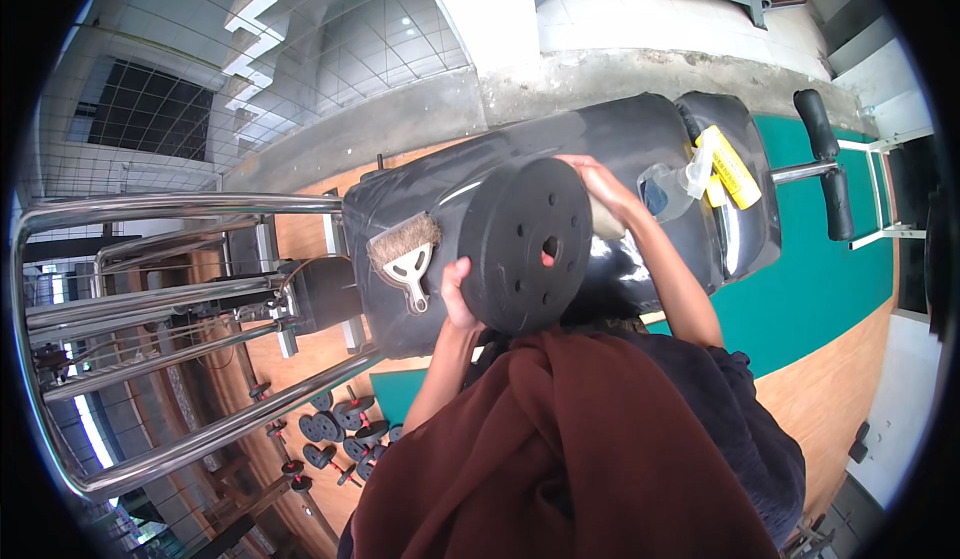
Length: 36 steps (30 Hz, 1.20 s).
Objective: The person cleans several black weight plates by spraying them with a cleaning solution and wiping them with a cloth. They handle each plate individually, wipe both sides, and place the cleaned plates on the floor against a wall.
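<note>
A thick black weight plate (525, 248) stands on edge, tilted, above a black padded bench (600, 135). My left hand (457, 293) grips its lower left rim, the thumb on the near side. At the far right rim is my right hand (600, 188), its fingers partly behind the plate. A pale cloth-like thing (606, 221) shows under that palm, mostly hidden. Something reddish, perhaps a fingertip, is visible through the centre hole. Left of the plate, a hand brush (405, 255) with a white handle and brown bristles lies on the bench.
On the bench's right part lie a yellow bottle (729, 167) bearing writing and a clear plastic container (664, 190). Chrome machine rails (180, 204) extend left. Dumbbells and plates (330, 428) rest on the floor at lower left. Green matting (810, 289) covers floor at right.
</note>
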Tool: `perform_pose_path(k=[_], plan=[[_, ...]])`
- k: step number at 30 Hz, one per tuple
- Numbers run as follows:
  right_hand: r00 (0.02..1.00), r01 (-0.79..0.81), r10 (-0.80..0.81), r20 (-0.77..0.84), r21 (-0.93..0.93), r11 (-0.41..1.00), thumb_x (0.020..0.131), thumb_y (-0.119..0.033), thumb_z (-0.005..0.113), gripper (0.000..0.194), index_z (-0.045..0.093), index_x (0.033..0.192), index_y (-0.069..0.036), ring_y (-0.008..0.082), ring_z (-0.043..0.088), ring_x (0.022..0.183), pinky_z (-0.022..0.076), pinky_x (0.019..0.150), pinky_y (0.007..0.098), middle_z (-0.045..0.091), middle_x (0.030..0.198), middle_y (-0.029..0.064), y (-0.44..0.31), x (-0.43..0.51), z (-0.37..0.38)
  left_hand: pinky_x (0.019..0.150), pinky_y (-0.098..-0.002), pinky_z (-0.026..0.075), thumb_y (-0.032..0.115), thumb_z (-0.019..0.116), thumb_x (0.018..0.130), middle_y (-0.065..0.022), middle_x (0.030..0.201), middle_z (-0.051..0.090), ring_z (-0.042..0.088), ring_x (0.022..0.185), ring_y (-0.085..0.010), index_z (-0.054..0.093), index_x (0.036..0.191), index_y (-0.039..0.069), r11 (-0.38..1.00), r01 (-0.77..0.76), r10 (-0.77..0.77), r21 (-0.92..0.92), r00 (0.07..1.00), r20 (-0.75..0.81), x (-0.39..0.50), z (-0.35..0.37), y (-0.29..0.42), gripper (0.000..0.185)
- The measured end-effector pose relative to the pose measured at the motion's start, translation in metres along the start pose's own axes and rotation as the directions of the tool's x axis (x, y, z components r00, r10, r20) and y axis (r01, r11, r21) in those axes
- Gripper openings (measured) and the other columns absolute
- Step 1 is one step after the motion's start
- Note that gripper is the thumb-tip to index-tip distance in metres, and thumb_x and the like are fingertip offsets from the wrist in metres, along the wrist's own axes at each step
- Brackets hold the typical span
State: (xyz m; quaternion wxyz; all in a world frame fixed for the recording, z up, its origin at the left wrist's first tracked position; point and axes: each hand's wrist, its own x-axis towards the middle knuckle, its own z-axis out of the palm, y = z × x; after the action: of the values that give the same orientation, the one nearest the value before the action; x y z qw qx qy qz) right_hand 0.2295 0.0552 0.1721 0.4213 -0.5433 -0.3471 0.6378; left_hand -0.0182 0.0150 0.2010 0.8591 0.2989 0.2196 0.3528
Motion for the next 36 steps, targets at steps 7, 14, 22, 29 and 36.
perform_pose_path(k=[7,14,22,29,36], plan=[[0.896,0.388,-0.419,0.149,-0.724,0.57,0.076,-0.007,0.046,0.033,0.065,0.103,-0.006,0.0312,0.059,0.089,0.0446,0.083,0.0399,0.065,0.095,0.0133,-0.041,-0.025,0.011,0.094,-0.0366,0.042,0.037,0.059,0.066,-0.0212,0.123,0.051,0.055,0.107,-0.0297,0.029,0.138,-0.003,0.855,0.019,-0.014,0.518,1.0,-0.013,-0.002,0.011,-0.004,0.088],[0.641,0.644,-0.686,0.344,-0.727,0.236,0.068,-0.003,0.058,0.037,0.067,0.102,-0.016,0.0283,0.053,0.09,0.0479,0.076,0.0359,0.059,0.105,0.0071,-0.064,-0.1,0.085,0.109,-0.0326,0.023,0.03,0.056,0.072,-0.0154,0.144,0.032,0.026,0.137,-0.0248,0.03,0.141,0.001,0.868,0.132,-0.061,0.479,0.985,-0.162,-0.014,-0.002,-0.01,0.08],[0.622,0.751,-0.726,0.294,-0.488,0.446,0.067,-0.007,0.051,0.031,0.069,0.092,-0.008,0.0262,0.058,0.085,0.0476,0.077,0.035,0.065,0.092,0.0098,-0.055,-0.041,0.061,0.08,-0.0326,0.05,0.033,0.056,0.072,-0.0185,0.114,0.055,0.058,0.098,-0.0226,0.036,0.134,-0.002,0.94,0.094,-0.044,0.328,0.987,-0.155,-0.013,-0.001,0.0,0.075],[0.961,0.27,-0.268,0.069,-0.434,0.859,0.073,-0.009,0.043,0.036,0.066,0.098,0.003,0.0218,0.061,0.097,0.0457,0.086,0.0336,0.067,0.098,0.0148,-0.011,0.023,0.029,0.089,-0.0373,0.046,0.038,0.053,0.073,-0.0261,0.12,0.054,0.056,0.107,-0.0301,0.038,0.129,-0.008,0.997,-0.009,0.016,0.071,0.995,-0.095,-0.028,0.012,0.02,0.074],[0.966,-0.209,0.255,0.033,0.677,0.705,0.086,-0.011,0.034,0.042,0.052,0.122,0.002,0.0179,0.059,0.093,0.0473,0.079,0.0291,0.06,0.111,0.0104,0.072,-0.04,0.081,0.096,-0.039,0.039,0.052,0.038,0.083,-0.0247,0.122,0.053,0.052,0.112,-0.0322,0.042,0.128,-0.005,0.91,-0.387,0.406,0.149,0.905,-0.129,0.015,0.005,0.016,0.073]])
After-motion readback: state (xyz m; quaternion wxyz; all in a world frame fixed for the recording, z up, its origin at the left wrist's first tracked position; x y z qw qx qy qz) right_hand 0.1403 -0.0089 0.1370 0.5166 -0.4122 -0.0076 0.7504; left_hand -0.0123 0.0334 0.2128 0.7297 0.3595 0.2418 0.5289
